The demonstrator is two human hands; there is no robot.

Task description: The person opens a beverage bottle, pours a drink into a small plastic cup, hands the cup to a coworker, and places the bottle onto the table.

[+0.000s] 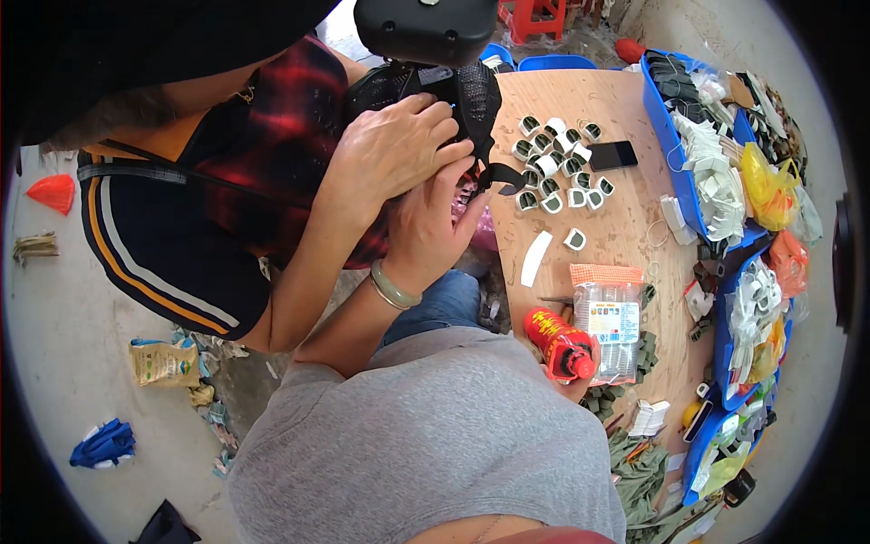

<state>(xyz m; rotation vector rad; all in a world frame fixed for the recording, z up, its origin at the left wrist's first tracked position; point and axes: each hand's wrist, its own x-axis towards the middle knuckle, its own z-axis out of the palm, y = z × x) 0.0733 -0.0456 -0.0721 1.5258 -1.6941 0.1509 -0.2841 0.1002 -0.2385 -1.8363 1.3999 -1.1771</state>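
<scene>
My left hand (424, 225), with a pale bangle (395, 285) at its wrist, reaches to a black mesh strap piece (476, 95). Thumb and forefinger are spread, and a shiny pink thing (464, 195) shows in the gap. Its other fingers are partly hidden by a co-worker's hand (390, 150), which lies over the same mesh. Low on the right, my right hand (575, 388) is closed round a red bottle (560, 344) with a red cap, mostly hidden behind it. A clear ribbed plastic pack (609, 322) with an orange checked top lies beside the bottle.
On the wooden table (625, 218) are several white-and-dark-green rounded pieces (548, 168), a phone (613, 156) and a curved white strip (536, 259). Blue bins (666, 145) of bagged parts line the right edge. A black box (426, 29) sits above the mesh. Scraps lie on the floor.
</scene>
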